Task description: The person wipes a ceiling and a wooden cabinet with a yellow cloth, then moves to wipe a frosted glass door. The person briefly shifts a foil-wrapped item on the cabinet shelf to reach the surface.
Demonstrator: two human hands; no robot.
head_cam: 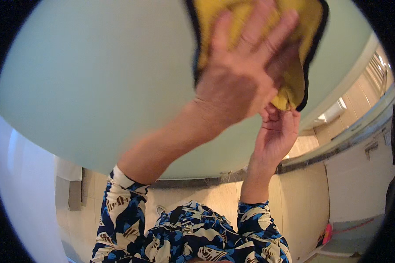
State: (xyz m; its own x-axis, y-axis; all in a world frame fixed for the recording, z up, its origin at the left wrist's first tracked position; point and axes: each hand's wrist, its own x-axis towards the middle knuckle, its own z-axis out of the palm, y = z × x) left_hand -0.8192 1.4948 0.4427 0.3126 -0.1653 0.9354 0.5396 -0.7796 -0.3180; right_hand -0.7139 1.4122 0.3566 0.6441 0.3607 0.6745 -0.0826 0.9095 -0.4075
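A yellow cloth with black edging lies against a large pale green, smooth panel at the top of the view. My left hand is spread over the cloth, fingers apart and slightly blurred, palm towards it. Below and to the right, my right hand pinches the cloth's lower corner between thumb and fingers. Part of the cloth is hidden by my left hand, and its top runs out of view. Both of my sleeves are patterned in blue, white and black.
Beneath the panel runs a dark lower edge, with a light tiled floor beyond. On the right are a metal rack, a white wall or door and a pink object. A pale wall stands at left.
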